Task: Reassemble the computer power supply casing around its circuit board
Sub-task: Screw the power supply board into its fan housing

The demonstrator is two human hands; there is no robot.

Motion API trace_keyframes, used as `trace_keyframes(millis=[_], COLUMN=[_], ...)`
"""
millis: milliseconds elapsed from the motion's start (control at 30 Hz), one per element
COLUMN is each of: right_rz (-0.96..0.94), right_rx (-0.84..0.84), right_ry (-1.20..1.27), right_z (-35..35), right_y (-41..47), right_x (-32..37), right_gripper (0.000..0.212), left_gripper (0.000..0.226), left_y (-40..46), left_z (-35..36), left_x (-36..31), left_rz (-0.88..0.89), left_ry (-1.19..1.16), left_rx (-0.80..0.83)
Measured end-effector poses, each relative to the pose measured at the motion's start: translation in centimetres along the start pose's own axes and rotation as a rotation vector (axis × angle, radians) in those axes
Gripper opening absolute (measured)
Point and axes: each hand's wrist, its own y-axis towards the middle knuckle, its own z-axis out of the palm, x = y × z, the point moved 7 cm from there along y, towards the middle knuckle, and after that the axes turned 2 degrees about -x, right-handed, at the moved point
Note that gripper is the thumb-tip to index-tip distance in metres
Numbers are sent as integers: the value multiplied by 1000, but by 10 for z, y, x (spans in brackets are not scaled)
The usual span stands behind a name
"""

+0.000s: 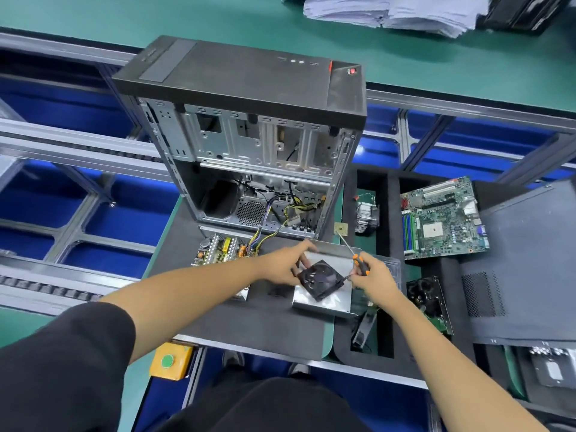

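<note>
Left hand (288,263) grips black fan (322,279) over metal casing cover (324,299), centre mat. Right hand (374,275), closed around orange-black screwdriver (358,261), pinches fan's 3 o'clock corner. Exposed circuit board (219,249) lies at 9 o'clock; open tower (249,145) at 12.

An electronics repair workshop: an opened computer tower (249,145) on the worktop (218,319), a bare motherboard (442,218) right of it.
</note>
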Motion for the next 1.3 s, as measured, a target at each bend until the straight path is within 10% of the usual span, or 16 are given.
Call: trace_keyframes(millis=[533, 1300], right_rz=[-223, -142], right_rx=[-10, 249], right_ry=[228, -19], right_z=[22, 183], right_y=[28, 13], right_x=[127, 147], right_gripper=[35, 13], left_gripper=[21, 39], left_y=[-102, -173], left_z=[-102, -112], left_x=[21, 114], left_rz=[-30, 129], left_ry=[-153, 556], left_rx=[-222, 98])
